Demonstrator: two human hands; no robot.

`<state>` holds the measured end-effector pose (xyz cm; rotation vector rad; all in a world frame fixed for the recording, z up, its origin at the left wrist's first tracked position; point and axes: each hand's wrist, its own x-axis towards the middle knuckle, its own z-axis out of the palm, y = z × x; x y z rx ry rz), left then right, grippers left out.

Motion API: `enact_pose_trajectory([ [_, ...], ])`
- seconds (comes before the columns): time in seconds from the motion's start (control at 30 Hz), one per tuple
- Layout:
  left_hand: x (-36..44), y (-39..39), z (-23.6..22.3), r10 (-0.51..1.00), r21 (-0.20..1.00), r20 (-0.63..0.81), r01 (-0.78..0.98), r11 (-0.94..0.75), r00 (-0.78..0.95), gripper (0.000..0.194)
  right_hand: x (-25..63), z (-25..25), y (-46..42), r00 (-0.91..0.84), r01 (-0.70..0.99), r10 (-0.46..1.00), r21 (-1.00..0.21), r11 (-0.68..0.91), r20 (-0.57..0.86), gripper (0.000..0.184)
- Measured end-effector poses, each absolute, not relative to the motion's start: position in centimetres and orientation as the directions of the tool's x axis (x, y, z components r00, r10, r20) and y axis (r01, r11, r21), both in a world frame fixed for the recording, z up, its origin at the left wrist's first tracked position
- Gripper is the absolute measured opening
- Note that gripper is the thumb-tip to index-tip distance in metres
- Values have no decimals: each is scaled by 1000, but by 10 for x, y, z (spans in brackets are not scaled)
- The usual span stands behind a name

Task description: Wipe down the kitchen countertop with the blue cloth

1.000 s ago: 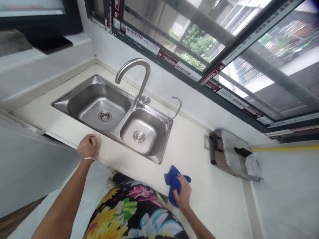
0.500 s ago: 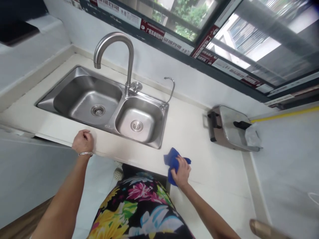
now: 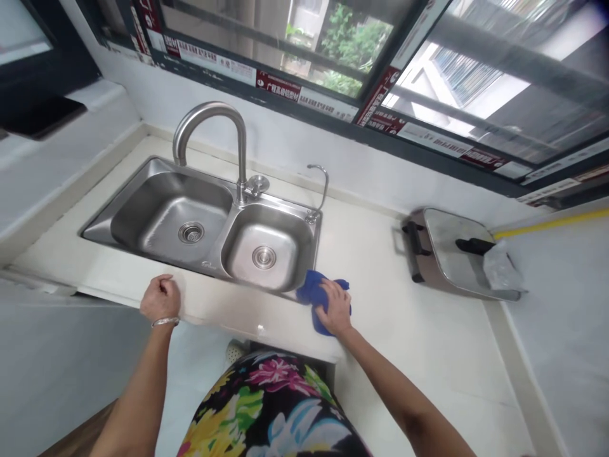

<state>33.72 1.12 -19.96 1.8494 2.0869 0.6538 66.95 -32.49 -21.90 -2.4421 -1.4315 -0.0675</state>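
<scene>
My right hand presses a blue cloth flat on the pale countertop, right at the front right corner of the steel double sink. The fingers are closed over the cloth. My left hand rests as a loose fist on the counter's front edge, in front of the left basin, with a bangle on the wrist. Nothing shows in it.
A tall curved tap and a small thin tap stand behind the sink. A lidded electric pan sits at the back right by a yellow pipe. Windows run along the back wall.
My right hand has slid the blue cloth left and away from me, up to the sink's corner. My left hand has stayed on the counter edge.
</scene>
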Motion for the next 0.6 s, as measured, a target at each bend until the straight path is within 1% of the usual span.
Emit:
enact_pose_trajectory([
  [0.1, 337, 11, -197, 984, 504, 72, 857, 103, -160, 33, 698, -218, -304, 517, 849, 830, -249, -466, 209, 56],
  [0.3, 336, 14, -199, 977, 473, 102, 873, 117, -187, 30, 768, -221, -256, 595, 801, 763, -263, -538, 252, 55],
  [0.5, 343, 15, -188, 974, 439, 45, 880, 182, -224, 27, 835, -229, -205, 684, 730, 672, -286, -621, 284, 56],
  [0.6, 346, 16, -186, 972, 444, 49, 876, 186, -231, 26, 861, -231, -180, 714, 700, 636, -304, -646, 293, 56],
])
